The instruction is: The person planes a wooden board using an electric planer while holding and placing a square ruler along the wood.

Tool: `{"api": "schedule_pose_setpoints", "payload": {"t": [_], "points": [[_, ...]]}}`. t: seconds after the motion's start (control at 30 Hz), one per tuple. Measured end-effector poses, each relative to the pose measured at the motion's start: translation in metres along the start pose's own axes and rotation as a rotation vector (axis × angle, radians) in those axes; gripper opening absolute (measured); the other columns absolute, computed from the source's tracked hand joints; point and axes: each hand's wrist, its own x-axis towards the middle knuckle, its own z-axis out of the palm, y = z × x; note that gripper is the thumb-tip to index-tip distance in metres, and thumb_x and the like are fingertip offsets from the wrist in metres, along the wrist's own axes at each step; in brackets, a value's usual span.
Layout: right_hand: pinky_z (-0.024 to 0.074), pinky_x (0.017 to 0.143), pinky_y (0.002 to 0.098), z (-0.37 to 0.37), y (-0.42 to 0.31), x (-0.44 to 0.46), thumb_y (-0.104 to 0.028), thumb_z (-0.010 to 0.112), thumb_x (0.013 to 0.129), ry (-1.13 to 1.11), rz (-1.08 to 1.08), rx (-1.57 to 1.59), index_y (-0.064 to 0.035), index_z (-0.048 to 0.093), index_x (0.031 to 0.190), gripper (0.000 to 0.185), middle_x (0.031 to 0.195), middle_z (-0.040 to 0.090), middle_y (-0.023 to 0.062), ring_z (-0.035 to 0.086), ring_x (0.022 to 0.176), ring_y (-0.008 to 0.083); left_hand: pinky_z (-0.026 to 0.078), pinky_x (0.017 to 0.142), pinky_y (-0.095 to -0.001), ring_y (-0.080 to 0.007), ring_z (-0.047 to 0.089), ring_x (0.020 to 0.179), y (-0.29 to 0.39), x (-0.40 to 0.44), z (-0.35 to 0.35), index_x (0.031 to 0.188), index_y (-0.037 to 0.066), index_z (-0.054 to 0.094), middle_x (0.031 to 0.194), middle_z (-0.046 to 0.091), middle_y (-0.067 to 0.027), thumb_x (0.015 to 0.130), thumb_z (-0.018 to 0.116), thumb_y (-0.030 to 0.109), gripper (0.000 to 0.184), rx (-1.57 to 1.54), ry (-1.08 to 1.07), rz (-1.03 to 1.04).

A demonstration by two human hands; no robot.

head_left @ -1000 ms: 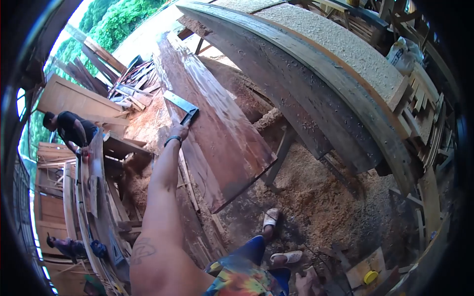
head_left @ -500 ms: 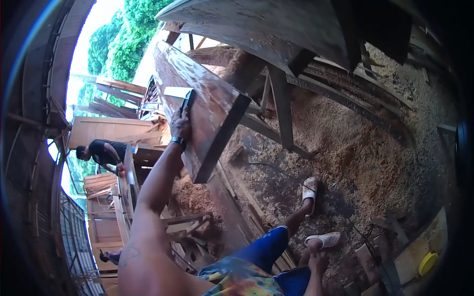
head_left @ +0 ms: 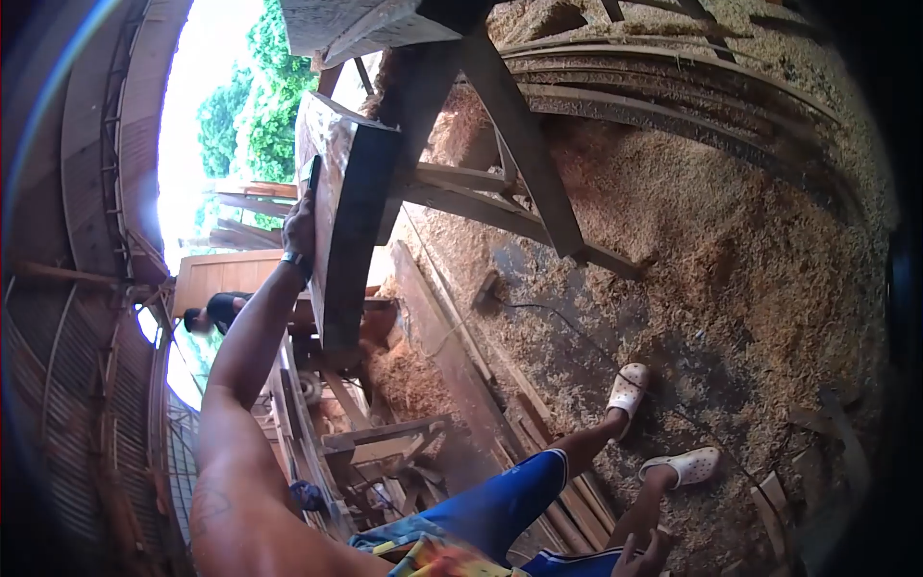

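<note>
My left hand [head_left: 300, 226], with a band on its wrist, reaches out to a long, thick wooden board [head_left: 332, 192] standing on edge. Its fingers grip a flat tool [head_left: 314, 173] pressed against the board's broad face; only the tool's dark edge shows from here. The face bears pale streaks, and the board's dark edge [head_left: 361, 221] is turned toward me. Low by my leg hangs my right hand [head_left: 644, 556], cut off by the frame, its fingers loosely apart and nothing visible in them.
A wooden trestle leg [head_left: 524, 144] stands beside the board. Wood shavings [head_left: 711, 260] cover the floor, with a dark cable [head_left: 548, 313] crossing it. Loose planks [head_left: 452, 346] lie near my white clogs [head_left: 630, 389]. Beyond my arm a person in dark clothing [head_left: 223, 310] bends over.
My view has turned, so the board now shows more of its dark edge and less of its face. The tool's white part has gone out of sight. My left hand stays on the tool.
</note>
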Motion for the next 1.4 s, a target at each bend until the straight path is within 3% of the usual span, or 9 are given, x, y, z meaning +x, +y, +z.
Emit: {"api": "schedule_pose_setpoints", "payload": {"t": [0.13, 0.37, 0.5, 0.7, 0.8, 1.4], "points": [[0.0558, 0.081, 0.0447, -0.003, -0.003, -0.006, -0.040, 0.074, 0.094, 0.021, 0.035, 0.109, -0.0027, 0.071, 0.113, 0.042, 0.106, 0.069, 0.0199, 0.067, 0.094, 0.0378, 0.052, 0.086, -0.0375, -0.0256, 0.071, 0.092, 0.000, 0.000, -0.004, 0.115, 0.004, 0.074, 0.102, 0.076, -0.0166, 0.107, 0.043, 0.042, 0.050, 0.075, -0.003, 0.029], [0.0514, 0.093, 0.0481, -0.009, -0.004, -0.002, -0.040, 0.072, 0.095, -0.150, 0.108, 0.143, -0.0027, 0.071, 0.112, 0.042, 0.115, 0.068, 0.0200, 0.064, 0.105, 0.0398, 0.054, 0.083, -0.0412, -0.0283, 0.073, 0.092, -0.036, 0.026, -0.002, 0.120, 0.002, 0.070, 0.105, 0.075, -0.0185, 0.108, 0.041, 0.034, 0.045, -0.186, -0.090, -0.171], [0.0515, 0.092, 0.0479, 0.000, 0.000, -0.004, -0.044, 0.070, 0.095, -0.085, 0.051, 0.069, -0.0021, 0.070, 0.113, 0.045, 0.116, 0.068, 0.0204, 0.064, 0.106, 0.0401, 0.055, 0.081, -0.0433, -0.0314, 0.073, 0.092, -0.037, 0.022, -0.005, 0.125, 0.002, 0.066, 0.103, 0.074, -0.0191, 0.107, 0.045, 0.025, 0.036, 0.186, -0.104, 0.062], [0.0525, 0.090, 0.0485, -0.008, -0.019, 0.000, -0.044, 0.069, 0.096, -0.161, 0.199, 0.119, -0.0019, 0.071, 0.113, 0.045, 0.114, 0.070, 0.0212, 0.066, 0.102, 0.0412, 0.055, 0.080, -0.0436, -0.0318, 0.073, 0.091, -0.032, 0.018, -0.004, 0.125, 0.002, 0.065, 0.102, 0.074, -0.0189, 0.107, 0.045, 0.024, 0.035, 0.194, -0.101, 0.114], [0.0531, 0.089, 0.0480, -0.002, -0.010, -0.003, -0.045, 0.069, 0.097, -0.126, 0.100, 0.091, -0.0020, 0.071, 0.112, 0.045, 0.113, 0.070, 0.0207, 0.067, 0.101, 0.0410, 0.055, 0.079, -0.0438, -0.0319, 0.073, 0.090, -0.031, 0.019, -0.006, 0.125, 0.003, 0.065, 0.101, 0.074, -0.0188, 0.107, 0.045, 0.024, 0.035, 0.202, -0.101, 0.130], [0.0532, 0.092, 0.0473, -0.002, -0.015, -0.001, -0.046, 0.068, 0.097, -0.201, 0.168, 0.083, -0.0026, 0.070, 0.116, 0.048, 0.116, 0.069, 0.0210, 0.066, 0.108, 0.0402, 0.056, 0.076, -0.0447, -0.0330, 0.073, 0.085, -0.042, 0.021, -0.008, 0.124, 0.004, 0.064, 0.098, 0.074, -0.0182, 0.106, 0.045, 0.022, 0.032, 0.299, -0.098, 0.286]]}}
